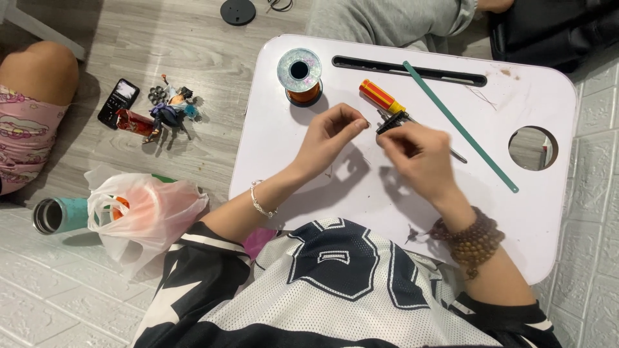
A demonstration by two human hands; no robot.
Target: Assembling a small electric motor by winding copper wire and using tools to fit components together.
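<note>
White lap table (309,174); screwdriver (382,98) w/ orange-red handle & yellow band; teal-green strip (461,127); spool (300,76) silver top, copper wire. Brown bead bracelet (474,240), silver chain bracelet (260,203). Jersey (329,290) white mesh w/ black/navy. Teal tumbler (61,214), pink-orange bag (145,216).

**Both hands meet mid-table, tools fanned out beyond them**

On the lap table (516,212), the left hand (332,135) and right hand (416,151) sit close together at the centre, a small clip-like part (391,121) pinched at the right fingertips. Beyond the left hand stands the wire spool (300,76). The screwdriver (382,97) lies just behind the right hand, the long strip (461,127) slanting away to its right. Left of the table, on the floor: phone (118,102), figurine (171,108), plastic bag (145,212), tumbler (59,214).
</note>
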